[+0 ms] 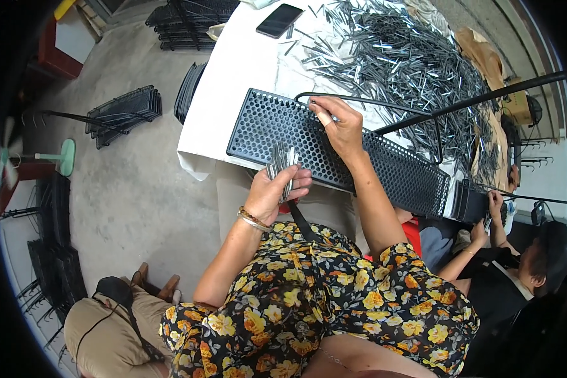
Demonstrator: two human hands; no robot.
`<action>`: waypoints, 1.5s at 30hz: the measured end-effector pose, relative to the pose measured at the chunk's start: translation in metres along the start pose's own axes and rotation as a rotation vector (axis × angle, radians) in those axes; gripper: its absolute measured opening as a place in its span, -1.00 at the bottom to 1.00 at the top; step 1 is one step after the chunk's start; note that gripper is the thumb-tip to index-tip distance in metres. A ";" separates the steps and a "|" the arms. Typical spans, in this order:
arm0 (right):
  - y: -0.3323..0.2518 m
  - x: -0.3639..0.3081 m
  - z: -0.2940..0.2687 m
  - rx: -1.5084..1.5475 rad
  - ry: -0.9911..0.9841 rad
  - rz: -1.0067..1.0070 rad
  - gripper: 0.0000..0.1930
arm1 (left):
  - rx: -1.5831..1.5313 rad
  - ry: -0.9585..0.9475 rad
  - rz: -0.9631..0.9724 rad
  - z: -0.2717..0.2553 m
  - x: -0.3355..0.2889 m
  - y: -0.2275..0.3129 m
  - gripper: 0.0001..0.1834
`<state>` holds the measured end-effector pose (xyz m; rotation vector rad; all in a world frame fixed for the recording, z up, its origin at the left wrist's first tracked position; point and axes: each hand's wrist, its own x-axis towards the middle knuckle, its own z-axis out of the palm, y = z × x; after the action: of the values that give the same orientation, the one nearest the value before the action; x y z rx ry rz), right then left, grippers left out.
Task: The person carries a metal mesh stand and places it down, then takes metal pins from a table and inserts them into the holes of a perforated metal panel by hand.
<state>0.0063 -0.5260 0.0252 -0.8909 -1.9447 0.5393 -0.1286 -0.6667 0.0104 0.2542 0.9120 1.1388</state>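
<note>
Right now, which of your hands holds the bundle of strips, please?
The left hand, wearing bracelets; the right hand, bare-wristed, is over the perforated panel.

From where I stand, between one and two o'clock, the right hand (344, 128) covers a part of the black perforated panel (277, 123), and I cannot tell which small thing, if any, its fingertips hold. Near the middle, the thumb of the left hand (266, 191) hides a part of the metal strips (277, 162). At nine o'clock, the green fan (67, 157) is blurred at its blades. Toward eight, a person in beige (97, 324) is cut by the lower edge. At three, what the co-worker's hands (496, 203) do is too small to tell.
</note>
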 end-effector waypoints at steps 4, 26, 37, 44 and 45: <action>0.006 -0.004 0.002 0.012 -0.032 0.027 -0.84 | -0.002 -0.004 -0.027 -0.002 0.000 -0.002 -0.70; 0.008 -0.019 0.017 0.099 0.057 0.264 -0.83 | 0.074 -0.021 -0.098 -0.009 -0.004 -0.010 -0.74; 0.003 -0.008 0.013 -0.055 0.018 0.150 -0.80 | 0.121 -0.024 -0.123 -0.006 -0.004 -0.003 -0.76; 0.013 -0.014 0.014 -0.145 -0.069 0.156 -0.83 | 0.065 -0.048 -0.096 -0.009 0.001 -0.009 -0.75; 0.016 -0.016 0.015 -0.209 -0.084 0.087 -0.83 | 0.032 -0.045 -0.084 -0.009 0.001 -0.011 -0.75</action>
<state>0.0045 -0.5287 -0.0017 -1.1040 -2.0725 0.4349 -0.1277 -0.6728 -0.0020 0.2646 0.8933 1.0380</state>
